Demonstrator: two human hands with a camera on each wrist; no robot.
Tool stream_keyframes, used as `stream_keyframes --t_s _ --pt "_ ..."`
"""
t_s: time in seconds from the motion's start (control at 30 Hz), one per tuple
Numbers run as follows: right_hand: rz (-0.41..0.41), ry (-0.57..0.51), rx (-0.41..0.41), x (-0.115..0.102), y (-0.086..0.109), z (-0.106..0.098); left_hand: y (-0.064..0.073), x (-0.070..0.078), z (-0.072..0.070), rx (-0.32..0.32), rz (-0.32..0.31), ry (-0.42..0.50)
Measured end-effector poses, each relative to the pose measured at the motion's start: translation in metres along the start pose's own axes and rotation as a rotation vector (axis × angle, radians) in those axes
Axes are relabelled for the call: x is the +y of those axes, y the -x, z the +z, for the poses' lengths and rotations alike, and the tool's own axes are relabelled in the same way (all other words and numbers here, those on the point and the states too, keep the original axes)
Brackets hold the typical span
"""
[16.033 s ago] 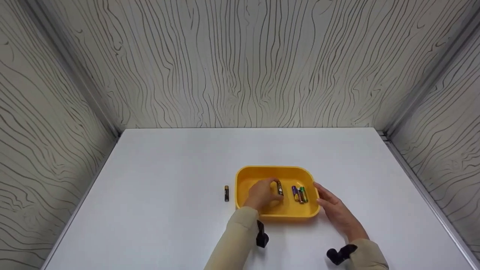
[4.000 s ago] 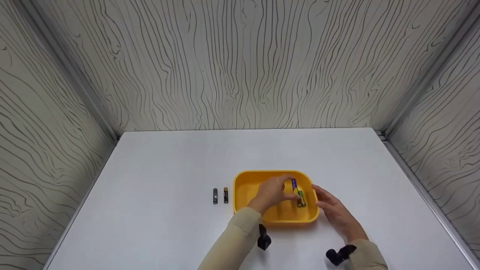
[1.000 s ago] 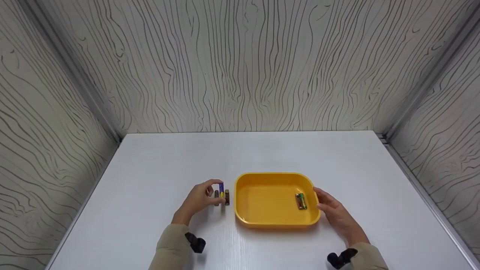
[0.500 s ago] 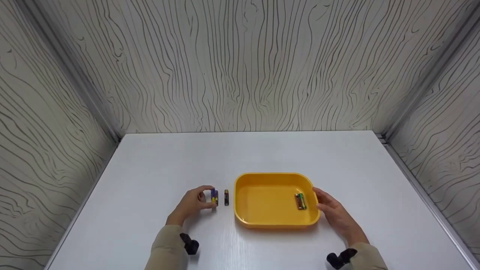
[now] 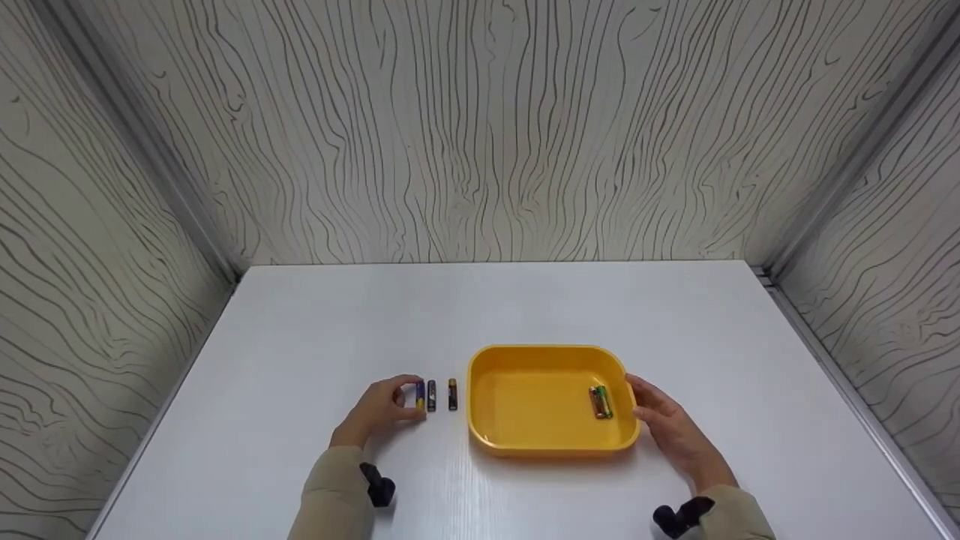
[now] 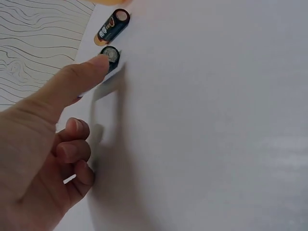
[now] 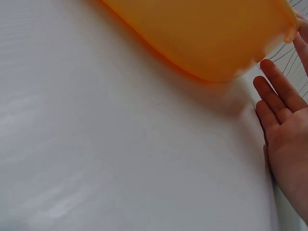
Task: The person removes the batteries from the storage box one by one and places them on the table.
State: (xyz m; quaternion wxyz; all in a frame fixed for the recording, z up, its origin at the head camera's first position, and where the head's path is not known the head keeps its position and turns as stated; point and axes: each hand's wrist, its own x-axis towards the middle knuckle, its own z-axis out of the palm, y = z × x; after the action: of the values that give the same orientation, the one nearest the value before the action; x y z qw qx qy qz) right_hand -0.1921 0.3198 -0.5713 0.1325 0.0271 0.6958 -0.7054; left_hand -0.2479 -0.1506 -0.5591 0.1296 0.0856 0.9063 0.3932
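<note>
My left hand [image 5: 380, 409] pinches a purple and yellow battery [image 5: 419, 396] by its ends between thumb and finger, low over the white table. Right beside it lies a dark battery [image 5: 431, 395], and farther right a black battery with a gold end [image 5: 452, 394]. In the left wrist view the thumb hides most of the pinched battery; the gold-ended battery [image 6: 112, 27] lies beyond. My right hand [image 5: 673, 430] rests its fingertips and thumb at the right side of a yellow tray [image 5: 551, 452]. In the right wrist view its lower fingers [image 7: 276, 98] are fairly straight.
Inside the tray, near its right wall, a reddish battery [image 5: 595, 403] and a green battery [image 5: 604, 402] lie side by side. Wood-patterned panels [image 5: 480, 135] enclose the white table [image 5: 525, 307] at the back and both sides.
Over the last second my left hand has shifted left and down with the purple and yellow battery, past the dark one. Earlier, it lifted this battery from the tray. My right hand stays at the tray.
</note>
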Motion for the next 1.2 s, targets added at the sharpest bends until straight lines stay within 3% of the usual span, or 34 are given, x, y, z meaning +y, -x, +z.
stream_keyframes --t_s 0.53,1.2 --pt "-0.018 0.004 -0.029 -0.0027 0.0025 -0.0009 -0.0028 0.0008 0.0061 0.021 -0.086 -0.059" --pt "-0.036 -0.035 -0.026 0.0014 0.0014 -0.0004 0.0033 0.0014 0.0056 0.016 -0.105 -0.036"
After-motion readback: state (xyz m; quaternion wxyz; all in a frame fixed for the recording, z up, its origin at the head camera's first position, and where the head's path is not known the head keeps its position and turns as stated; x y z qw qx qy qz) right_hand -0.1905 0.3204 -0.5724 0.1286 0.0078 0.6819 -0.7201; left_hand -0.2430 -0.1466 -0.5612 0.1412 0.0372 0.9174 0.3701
